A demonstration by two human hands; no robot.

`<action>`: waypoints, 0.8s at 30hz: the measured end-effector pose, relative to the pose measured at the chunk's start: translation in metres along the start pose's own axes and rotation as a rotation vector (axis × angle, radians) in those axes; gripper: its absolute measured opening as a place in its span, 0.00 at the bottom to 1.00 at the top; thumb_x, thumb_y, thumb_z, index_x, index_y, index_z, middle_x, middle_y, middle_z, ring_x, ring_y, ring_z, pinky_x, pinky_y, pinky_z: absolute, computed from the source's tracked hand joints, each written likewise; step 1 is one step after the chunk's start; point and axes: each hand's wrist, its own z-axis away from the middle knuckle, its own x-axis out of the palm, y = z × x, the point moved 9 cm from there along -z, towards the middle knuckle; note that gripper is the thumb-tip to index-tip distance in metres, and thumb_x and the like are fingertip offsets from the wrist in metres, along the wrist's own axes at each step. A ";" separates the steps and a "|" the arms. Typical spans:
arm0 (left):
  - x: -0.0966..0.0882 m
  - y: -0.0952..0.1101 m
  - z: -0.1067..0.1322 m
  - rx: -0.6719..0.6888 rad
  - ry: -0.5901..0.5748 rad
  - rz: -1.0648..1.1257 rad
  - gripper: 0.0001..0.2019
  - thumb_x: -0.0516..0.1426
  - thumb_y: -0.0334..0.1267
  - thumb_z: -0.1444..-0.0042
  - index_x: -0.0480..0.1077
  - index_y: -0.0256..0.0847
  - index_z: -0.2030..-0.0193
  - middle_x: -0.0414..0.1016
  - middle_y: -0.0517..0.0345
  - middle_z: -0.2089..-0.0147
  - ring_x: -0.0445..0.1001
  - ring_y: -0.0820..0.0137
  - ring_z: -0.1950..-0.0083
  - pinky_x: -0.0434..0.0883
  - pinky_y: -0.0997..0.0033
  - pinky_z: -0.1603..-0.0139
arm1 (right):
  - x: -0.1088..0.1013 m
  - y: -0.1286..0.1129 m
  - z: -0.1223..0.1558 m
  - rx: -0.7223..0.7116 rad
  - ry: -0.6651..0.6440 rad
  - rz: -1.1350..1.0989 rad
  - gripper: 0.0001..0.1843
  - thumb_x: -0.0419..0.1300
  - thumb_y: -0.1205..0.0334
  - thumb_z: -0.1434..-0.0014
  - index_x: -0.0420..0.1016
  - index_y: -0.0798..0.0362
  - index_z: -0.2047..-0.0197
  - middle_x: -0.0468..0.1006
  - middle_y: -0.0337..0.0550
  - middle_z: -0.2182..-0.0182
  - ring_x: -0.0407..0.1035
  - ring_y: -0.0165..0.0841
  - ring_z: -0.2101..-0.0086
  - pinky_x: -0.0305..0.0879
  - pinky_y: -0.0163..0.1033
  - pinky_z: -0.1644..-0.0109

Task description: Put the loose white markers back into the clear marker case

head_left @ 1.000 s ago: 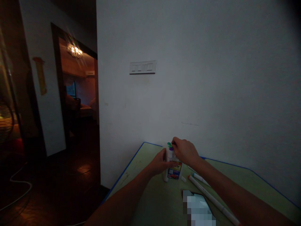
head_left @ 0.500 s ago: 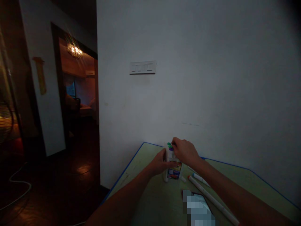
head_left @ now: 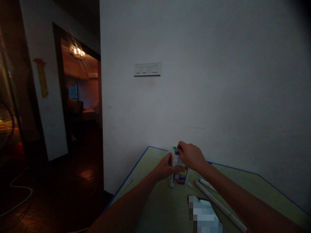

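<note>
A clear plastic marker case with a colourful label stands upright on the table. White markers with green and purple ends stick up out of its top. Around the case's left side and front wraps my left hand, its thumb across the label. At the top, beside the coloured ends, my right hand is closed in a pinch; its fingers hide what they hold. To the right lie a long white stick-like row with an orange end and a white marker with a blue end, partly under my right forearm.
The pale green table has a blue edge and touches the white wall. A phone-like object, partly blurred out, lies near the front. A small white piece lies beside the case. A switch panel is on the wall; a doorway opens at left.
</note>
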 end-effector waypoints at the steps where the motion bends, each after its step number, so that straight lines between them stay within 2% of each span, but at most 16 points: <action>1: 0.000 0.000 0.000 0.000 -0.001 -0.002 0.30 0.69 0.40 0.65 0.64 0.35 0.55 0.72 0.53 0.60 0.71 0.64 0.59 0.68 0.63 0.58 | 0.000 0.000 0.000 0.000 0.000 0.000 0.12 0.47 0.62 0.39 0.71 0.53 0.59 0.79 0.50 0.64 0.73 0.39 0.63 0.54 0.38 0.68; 24: -0.002 -0.002 -0.001 -0.006 0.013 -0.037 0.29 0.69 0.39 0.65 0.64 0.36 0.56 0.72 0.53 0.60 0.71 0.64 0.60 0.68 0.66 0.60 | 0.001 0.001 0.000 -0.001 0.002 -0.005 0.12 0.48 0.62 0.39 0.71 0.53 0.59 0.79 0.50 0.64 0.73 0.38 0.63 0.55 0.37 0.67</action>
